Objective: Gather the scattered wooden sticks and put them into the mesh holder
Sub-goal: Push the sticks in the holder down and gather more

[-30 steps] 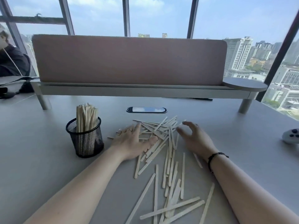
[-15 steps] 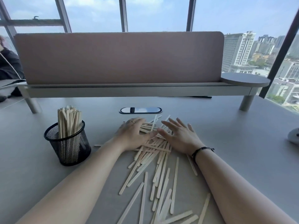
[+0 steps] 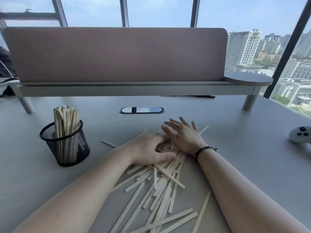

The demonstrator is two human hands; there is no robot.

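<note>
Several pale flat wooden sticks (image 3: 161, 187) lie scattered in a loose pile on the grey table (image 3: 235, 135), running from the middle down to the near edge. My left hand (image 3: 148, 148) rests cupped on the far end of the pile, thumb lying along the sticks. My right hand (image 3: 183, 138) lies flat beside it with fingers spread, partly over my left fingertips. Both hands press on the sticks and lift none. At the left stands the black mesh holder (image 3: 65, 145), upright, with a bundle of sticks (image 3: 65, 120) standing in it.
A pink divider panel on a raised grey shelf (image 3: 134, 90) spans the back. In front of it a cable port (image 3: 141, 110) is set into the table. A grey game controller (image 3: 301, 137) lies at the right edge. One stray stick (image 3: 108, 143) lies between holder and hands.
My hands have closed in from either side until they touch and overlap, pushing the far sticks into a tighter heap. The view has shifted a little.
</note>
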